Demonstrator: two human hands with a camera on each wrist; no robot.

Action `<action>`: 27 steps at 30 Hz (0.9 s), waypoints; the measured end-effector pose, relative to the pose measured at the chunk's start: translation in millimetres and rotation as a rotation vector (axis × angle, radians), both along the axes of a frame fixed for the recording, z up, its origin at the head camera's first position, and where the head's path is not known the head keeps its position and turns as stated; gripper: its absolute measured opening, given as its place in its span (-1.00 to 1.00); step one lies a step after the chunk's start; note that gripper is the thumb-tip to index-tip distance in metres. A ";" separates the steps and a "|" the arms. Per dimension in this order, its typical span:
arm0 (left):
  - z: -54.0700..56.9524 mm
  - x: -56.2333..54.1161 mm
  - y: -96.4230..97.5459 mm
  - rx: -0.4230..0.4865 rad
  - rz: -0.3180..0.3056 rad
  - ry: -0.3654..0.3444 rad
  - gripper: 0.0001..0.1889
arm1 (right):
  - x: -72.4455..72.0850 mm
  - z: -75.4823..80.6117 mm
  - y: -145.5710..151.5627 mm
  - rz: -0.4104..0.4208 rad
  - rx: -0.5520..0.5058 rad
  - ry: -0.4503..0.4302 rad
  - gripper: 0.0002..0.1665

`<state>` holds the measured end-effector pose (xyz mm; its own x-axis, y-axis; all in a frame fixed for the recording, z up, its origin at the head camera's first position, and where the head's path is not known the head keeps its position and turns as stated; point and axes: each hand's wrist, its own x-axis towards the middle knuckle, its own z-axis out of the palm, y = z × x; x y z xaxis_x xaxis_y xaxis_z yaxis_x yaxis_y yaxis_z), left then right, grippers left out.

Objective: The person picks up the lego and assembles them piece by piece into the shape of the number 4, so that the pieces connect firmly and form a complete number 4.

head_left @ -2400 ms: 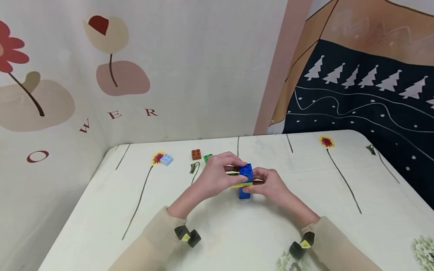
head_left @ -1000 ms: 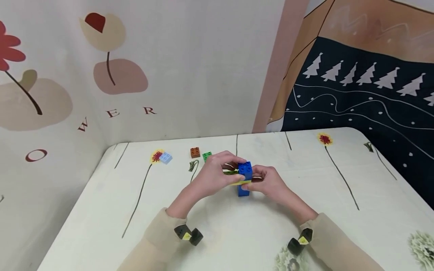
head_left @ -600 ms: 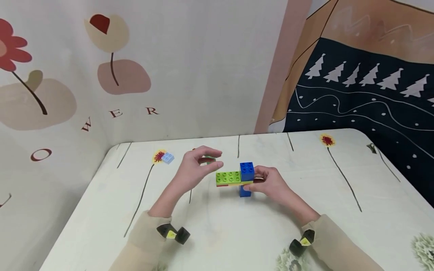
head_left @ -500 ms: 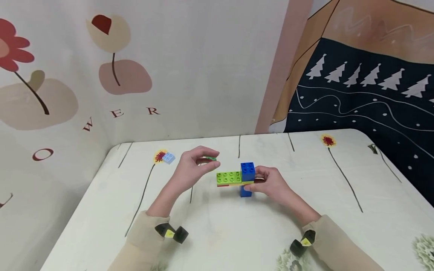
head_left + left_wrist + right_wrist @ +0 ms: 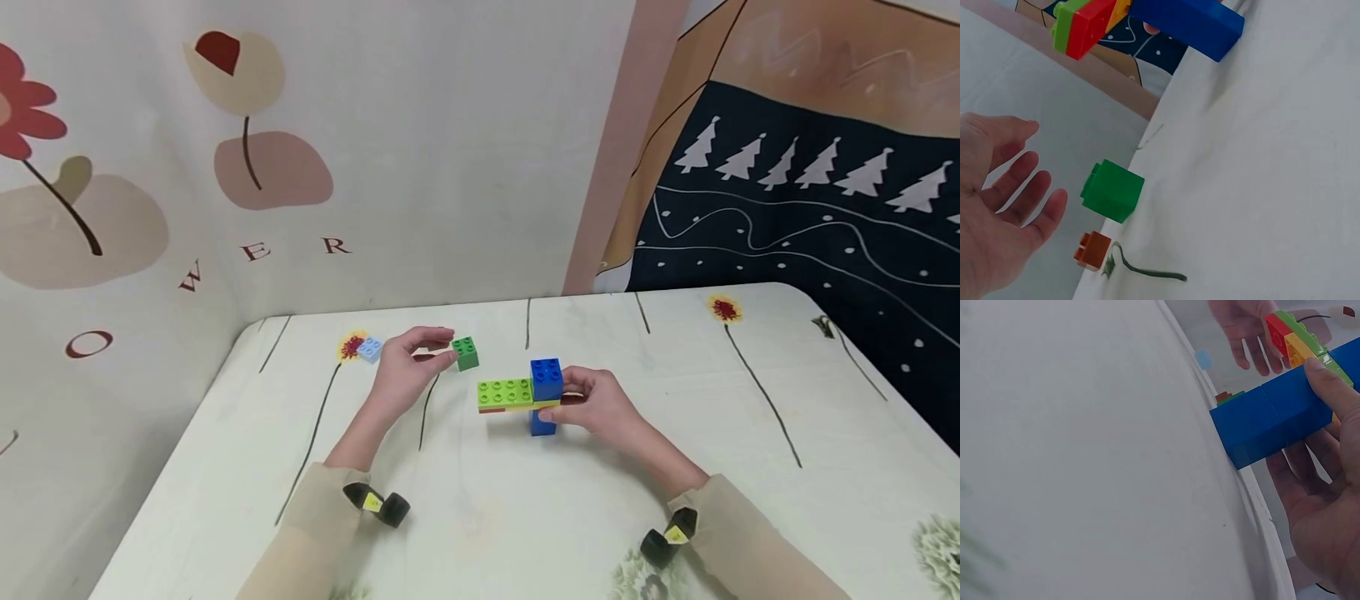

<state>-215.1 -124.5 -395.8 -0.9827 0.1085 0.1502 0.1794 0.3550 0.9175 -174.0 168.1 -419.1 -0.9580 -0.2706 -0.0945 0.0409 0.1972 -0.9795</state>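
My right hand (image 5: 600, 404) holds a structure of toy bricks between thumb and fingers. It has a blue column (image 5: 1266, 419) at the bottom, red and yellow pieces (image 5: 1299, 350) above that, and a lime-green eight-stud piece (image 5: 505, 392) beside a blue four-stud brick (image 5: 547, 380) on top. To its left, my left hand (image 5: 405, 367) hovers over the table with nothing in it, fingers loosely bent and thumb apart. A green four-stud brick (image 5: 466, 354) sits just beyond its fingertips; a gap shows between them in the left wrist view.
A light blue brick (image 5: 371, 349) lies at the back left on a printed flower. Behind the green brick is a brown brick (image 5: 1094, 251), hidden by the left hand in the head view. A patterned curtain (image 5: 450, 167) rises along the table's back edge.
My left hand has released the top of the brick structure and moved left, past the green brick, uncovering it and the lime-green piece. The right hand keeps its hold in place.
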 end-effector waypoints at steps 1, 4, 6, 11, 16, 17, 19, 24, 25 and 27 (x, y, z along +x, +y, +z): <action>-1.8 -1.3 -0.3 -0.001 0.004 -0.002 -0.65 | 0.2 -0.1 0.0 0.001 -0.002 -0.001 -0.59; -7.2 -5.9 -0.7 -0.007 0.000 -0.009 -0.64 | 0.7 -1.1 0.3 0.004 -0.009 -0.004 -0.59; -10.9 -9.1 -0.5 -0.017 -0.005 -0.014 -0.63 | 1.2 -1.5 0.6 0.009 -0.013 -0.003 -0.59; -19.4 -16.3 1.7 -0.030 0.006 -0.036 -0.60 | 1.4 -1.5 0.7 0.014 -0.012 -0.001 -0.59; -26.2 -21.6 5.7 -0.062 -0.001 -0.051 -0.55 | 0.4 -0.6 0.8 0.013 -0.005 0.007 -0.58; -27.2 -22.1 6.8 -0.073 -0.007 -0.051 -0.54 | 0.4 -0.4 0.9 0.013 -0.005 0.008 -0.58; -29.5 -23.1 8.7 -0.090 -0.019 -0.044 -0.51 | 0.6 -0.2 1.5 0.015 -0.001 0.007 -0.58; -32.1 -24.5 13.1 -0.116 -0.012 -0.032 -0.48 | 0.8 -0.8 2.2 0.027 0.006 0.014 -0.56; -32.2 -24.7 13.7 -0.125 -0.006 -0.033 -0.48 | 0.8 -1.0 2.0 0.030 0.006 0.017 -0.56; -32.3 -25.4 15.4 -0.156 0.005 -0.033 -0.48 | 1.1 -1.2 2.3 0.035 0.002 0.022 -0.55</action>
<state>-240.5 -109.1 -428.1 -0.9874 0.1234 0.0991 0.1478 0.4946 0.8564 -172.9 170.4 -420.3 -0.9500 -0.3034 -0.0737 0.0122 0.1998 -0.9798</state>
